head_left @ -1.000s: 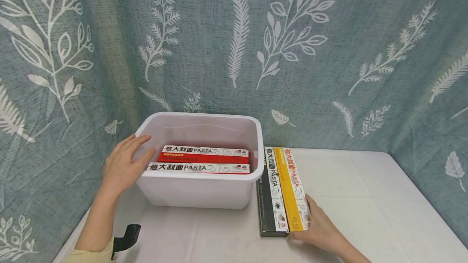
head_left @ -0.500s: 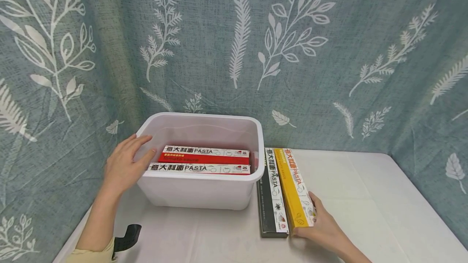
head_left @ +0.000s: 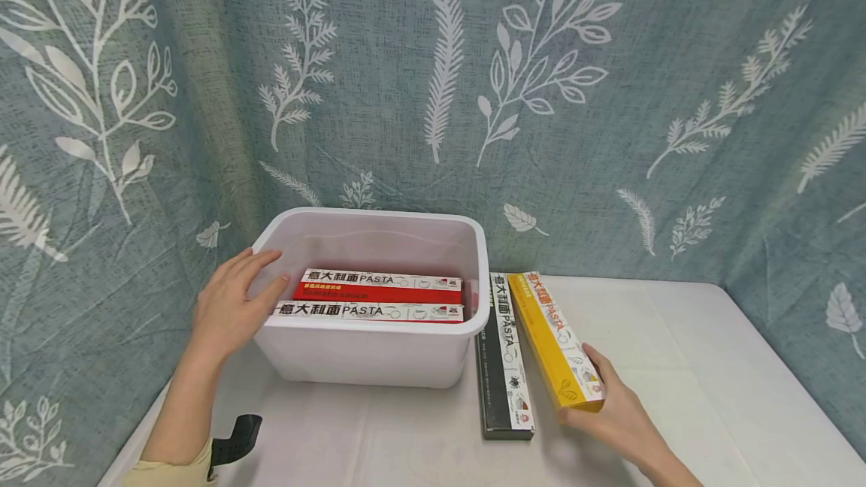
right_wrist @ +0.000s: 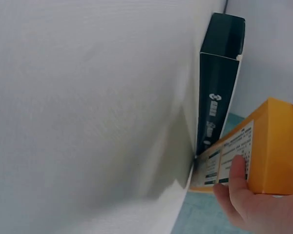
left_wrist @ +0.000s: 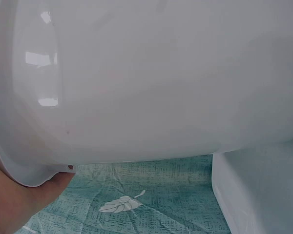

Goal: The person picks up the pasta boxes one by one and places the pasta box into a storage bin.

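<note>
My left hand (head_left: 233,307) rests on the left rim of a white plastic tub (head_left: 365,355), thumb and forefinger reaching over the edge. The left wrist view shows the tub's outer end wall (left_wrist: 151,87) and part of the hand (left_wrist: 19,204) at its rim. My right hand (head_left: 609,415) grips the near end of a yellow pasta box (head_left: 548,333), angled away from a black pasta box (head_left: 504,367) on the table. In the right wrist view fingers press the yellow box's printed side, its near end raised above the table. Two red pasta boxes (head_left: 382,291) lie inside the tub.
A white-covered table (head_left: 656,367) bears the tub and boxes. Behind and at both sides hangs a grey-green leaf-patterned curtain (head_left: 379,96). The black box lies right beside the tub's right wall. A black curved piece (head_left: 237,438) sticks out from the left wrist.
My right hand has pulled the yellow pasta box's near end rightward and raised it, opening a wedge-shaped gap beside the black box. My left hand and the tub have stayed put.
</note>
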Demonstrator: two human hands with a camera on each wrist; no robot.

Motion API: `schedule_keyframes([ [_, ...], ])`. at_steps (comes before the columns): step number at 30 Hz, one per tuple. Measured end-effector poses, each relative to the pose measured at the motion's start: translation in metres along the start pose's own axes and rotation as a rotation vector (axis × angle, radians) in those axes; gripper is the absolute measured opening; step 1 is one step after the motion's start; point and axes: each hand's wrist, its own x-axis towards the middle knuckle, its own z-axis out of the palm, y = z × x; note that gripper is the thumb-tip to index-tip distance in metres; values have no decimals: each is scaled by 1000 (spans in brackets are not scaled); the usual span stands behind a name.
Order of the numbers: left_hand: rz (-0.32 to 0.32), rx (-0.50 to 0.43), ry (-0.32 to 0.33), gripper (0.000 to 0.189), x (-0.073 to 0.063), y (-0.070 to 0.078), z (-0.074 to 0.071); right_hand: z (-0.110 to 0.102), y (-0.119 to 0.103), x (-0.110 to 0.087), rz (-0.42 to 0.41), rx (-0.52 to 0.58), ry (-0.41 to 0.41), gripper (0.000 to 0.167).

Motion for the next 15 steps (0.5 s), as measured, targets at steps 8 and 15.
schedule_keyframes([
  [8,-8,6,-10,50,0,-2,0,-8,-3,-3,48,64,52,87],
  [15,-6,7,-9,49,1,-2,-1,-12,-4,-3,28,105,116,64],
])
